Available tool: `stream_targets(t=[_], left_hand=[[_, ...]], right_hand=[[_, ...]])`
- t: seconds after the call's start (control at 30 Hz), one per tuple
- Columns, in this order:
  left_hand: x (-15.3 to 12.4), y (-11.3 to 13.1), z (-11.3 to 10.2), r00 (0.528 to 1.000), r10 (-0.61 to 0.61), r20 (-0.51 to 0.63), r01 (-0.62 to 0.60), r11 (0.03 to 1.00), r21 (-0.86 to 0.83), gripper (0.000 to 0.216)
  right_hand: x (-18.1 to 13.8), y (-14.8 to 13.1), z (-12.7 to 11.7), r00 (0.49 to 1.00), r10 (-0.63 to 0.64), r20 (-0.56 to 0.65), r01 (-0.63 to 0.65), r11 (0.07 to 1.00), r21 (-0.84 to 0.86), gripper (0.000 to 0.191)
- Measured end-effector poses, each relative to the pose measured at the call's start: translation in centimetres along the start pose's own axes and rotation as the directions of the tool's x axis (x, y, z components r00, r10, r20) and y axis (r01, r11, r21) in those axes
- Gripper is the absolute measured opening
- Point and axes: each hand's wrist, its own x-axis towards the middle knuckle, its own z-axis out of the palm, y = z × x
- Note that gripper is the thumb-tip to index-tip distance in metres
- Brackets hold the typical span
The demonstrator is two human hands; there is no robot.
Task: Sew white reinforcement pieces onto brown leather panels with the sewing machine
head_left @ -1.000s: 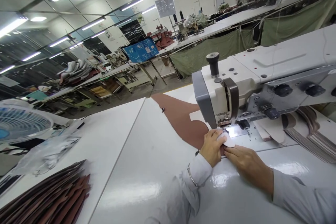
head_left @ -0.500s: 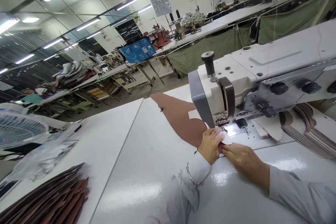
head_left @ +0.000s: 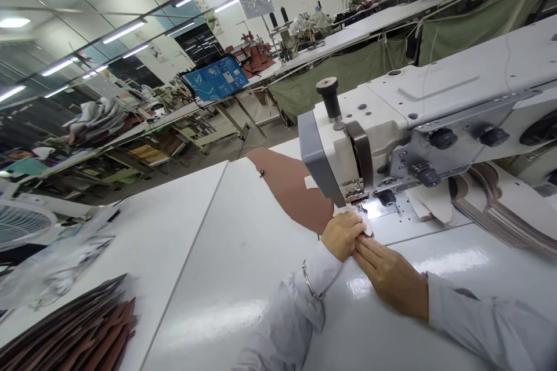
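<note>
A flat brown leather-like piece (head_left: 291, 188) lies on the white table and runs to the sewing machine (head_left: 335, 151). My left hand (head_left: 343, 235) is closed over its near end, just in front of the needle area. A small white piece (head_left: 366, 226) shows between my left fingers and the presser foot (head_left: 361, 207). My right hand (head_left: 389, 272) has its fingers together, their tips touching my left fingers and the near edge of the layered pieces. What lies under my fingertips is mostly hidden.
Stacked brown pieces (head_left: 82, 330) lie at lower left, near clear plastic (head_left: 56, 278) and a fan (head_left: 26, 223). Layered pale and brown pieces (head_left: 491, 208) rest beneath the machine arm. Other worktables and a blue bag (head_left: 217, 78) stand beyond.
The view has shifted slightly, moving the scene left and up. My right fingers have slid in against my left hand, and less of the white piece shows.
</note>
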Motion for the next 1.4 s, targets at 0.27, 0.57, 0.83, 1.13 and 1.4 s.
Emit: stream_targets(t=[0.27,0.57,0.83,1.13,1.4], left_hand=[[0.0,0.5,0.3,1.000,-0.008,0.030,0.006,0.996,0.084,0.028],[0.0,0.6,0.0,0.995,0.031,0.090,-0.037,0.997,0.068,0.029],[-0.4,1.6,-0.2,0.997,-0.016,0.075,0.009,0.995,0.096,0.023],[-1.4,1.8,-1.0,0.998,-0.053,-0.028,0.053,0.999,-0.006,0.024],[-0.4,-0.3,0.1,0.995,-0.082,-0.053,0.082,0.997,-0.002,0.023]], right_hand=[[-0.2,0.0,0.2,1.000,-0.009,0.019,0.009,1.000,0.001,0.036],[0.0,0.3,-0.6,1.000,-0.006,0.011,0.005,0.995,0.101,0.035],[-1.1,3.0,-2.8,0.973,0.217,0.082,-0.205,0.970,-0.133,0.031],[-0.5,3.0,-2.0,0.967,0.230,0.112,-0.214,0.967,-0.136,0.026],[1.3,4.7,-1.1,0.959,0.266,0.102,-0.251,0.958,-0.138,0.027]])
